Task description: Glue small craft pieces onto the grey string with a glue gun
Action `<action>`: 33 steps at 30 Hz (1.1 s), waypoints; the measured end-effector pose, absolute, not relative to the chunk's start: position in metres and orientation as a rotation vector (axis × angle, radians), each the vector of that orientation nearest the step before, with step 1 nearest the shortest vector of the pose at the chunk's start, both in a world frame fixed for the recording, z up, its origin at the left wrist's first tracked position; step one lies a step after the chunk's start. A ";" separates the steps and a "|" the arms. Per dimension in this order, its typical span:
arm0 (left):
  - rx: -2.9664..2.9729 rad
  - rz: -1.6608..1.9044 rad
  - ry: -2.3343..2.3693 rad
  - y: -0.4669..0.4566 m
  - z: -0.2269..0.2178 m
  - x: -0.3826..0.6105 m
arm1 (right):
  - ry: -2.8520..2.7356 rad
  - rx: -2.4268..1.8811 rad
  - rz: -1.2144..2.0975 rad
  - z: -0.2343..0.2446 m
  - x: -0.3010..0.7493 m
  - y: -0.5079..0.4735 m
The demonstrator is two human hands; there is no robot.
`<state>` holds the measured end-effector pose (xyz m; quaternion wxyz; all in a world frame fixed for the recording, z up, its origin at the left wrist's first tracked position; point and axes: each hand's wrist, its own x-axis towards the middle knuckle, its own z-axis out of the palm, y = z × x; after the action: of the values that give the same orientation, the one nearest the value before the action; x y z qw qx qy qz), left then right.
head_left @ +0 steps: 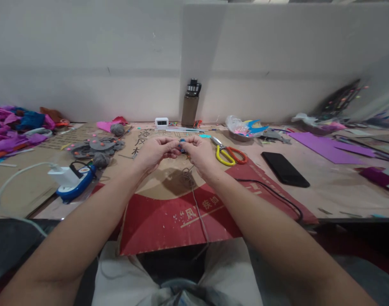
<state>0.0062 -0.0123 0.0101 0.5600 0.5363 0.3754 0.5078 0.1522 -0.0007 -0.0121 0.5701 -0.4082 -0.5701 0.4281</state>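
My left hand (158,152) and my right hand (197,152) meet above the cardboard, fingertips pinched together. Between them is a small dark blue piece (182,143), mostly covered by the fingers; its exact kind does not show. Just below my right hand lies a loose tangle of grey-brown yarn (188,177), with a strand trailing over the cardboard's front edge. A flat red and brown cardboard sheet (156,229) lies under both hands. To the right of my right hand rest scissors (228,154) with one yellow and one orange handle loop.
A black phone (285,169) and purple sheets (325,146) lie right. A blue power strip (75,187) with a white plug is at left, near grey felt pieces (97,146). Behind stand a bottle (190,106), a small clock (161,123) and a bowl (243,135).
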 end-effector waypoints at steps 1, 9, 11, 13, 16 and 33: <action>1.273 1.204 0.894 -0.012 0.010 0.006 | -1.342 -0.962 1.000 -0.012 0.152 -0.001; 1.243 1.300 0.979 -0.008 0.009 0.004 | -1.484 -0.924 1.060 -0.017 0.148 -0.005; 1.199 1.365 1.006 -0.003 0.008 0.000 | -1.543 -0.941 1.065 -0.016 0.148 -0.006; 1.145 1.452 1.012 0.003 0.007 -0.006 | -1.623 -0.959 1.061 -0.015 0.149 -0.009; 1.059 1.541 1.032 0.010 0.008 -0.016 | -1.733 -0.992 1.032 -0.012 0.150 -0.013; 0.455 2.279 0.688 0.024 0.047 -0.081 | -1.584 -0.919 1.358 -0.013 0.164 0.004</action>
<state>-0.0810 0.0245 0.0466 0.3514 0.1758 0.2659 0.8803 0.1644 0.0044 -0.0130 0.4174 -0.3664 -0.6313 0.5413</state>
